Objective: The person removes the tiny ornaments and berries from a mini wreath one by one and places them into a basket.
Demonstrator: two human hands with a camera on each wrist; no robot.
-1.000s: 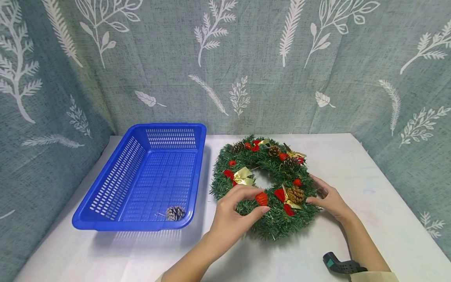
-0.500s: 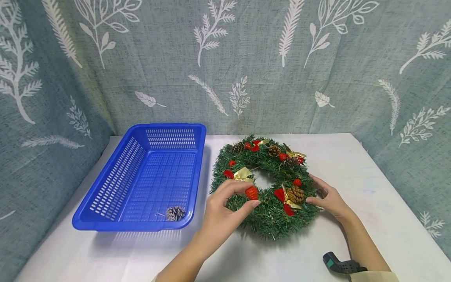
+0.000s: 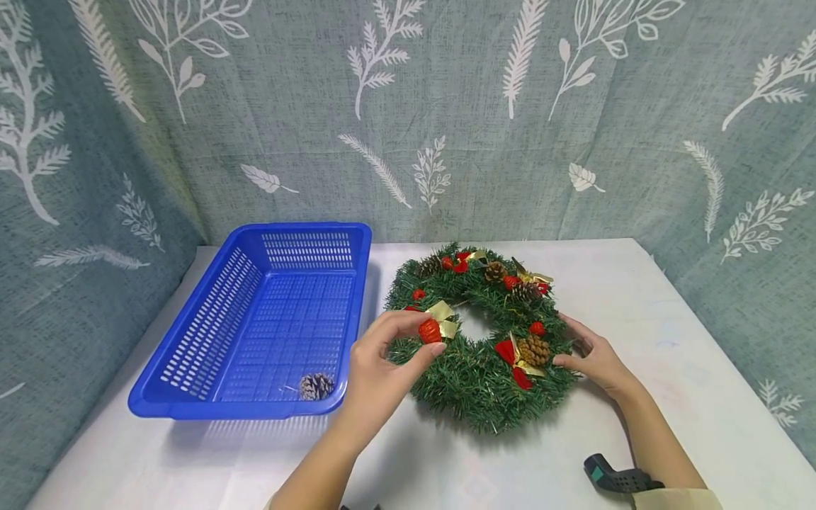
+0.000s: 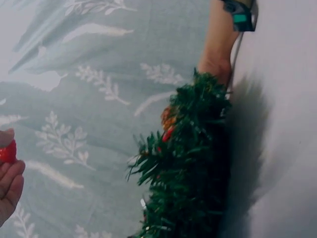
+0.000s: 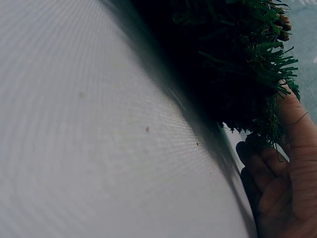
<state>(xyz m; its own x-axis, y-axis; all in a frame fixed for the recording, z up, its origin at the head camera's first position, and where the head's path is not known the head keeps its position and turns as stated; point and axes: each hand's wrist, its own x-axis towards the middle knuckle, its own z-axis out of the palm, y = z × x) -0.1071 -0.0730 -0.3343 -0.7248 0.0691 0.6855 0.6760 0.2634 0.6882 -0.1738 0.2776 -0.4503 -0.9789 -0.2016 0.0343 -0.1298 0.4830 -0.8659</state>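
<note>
My left hand pinches a small red ribbed ornament between thumb and fingertips, above the left side of a green Christmas wreath. In the left wrist view, that ornament shows only at the left edge. The wreath lies on the white table, trimmed with pinecones, red berry-like balls and red-and-gold bows. At its right rim my right hand grips the greenery, thumb on the near side. The right wrist view has the thumb against the needles and the other fingers curled lower down, partly in shadow.
A blue plastic basket stands left of the wreath, with one frosted pinecone in its near right corner. A black wrist strap device sits by the right forearm. Patterned cloth walls the table at the back and sides.
My left hand has drawn leftward and slightly away from me with the red ornament, off the wreath's front part toward the gold bow on its left. My right hand keeps its hold.
</note>
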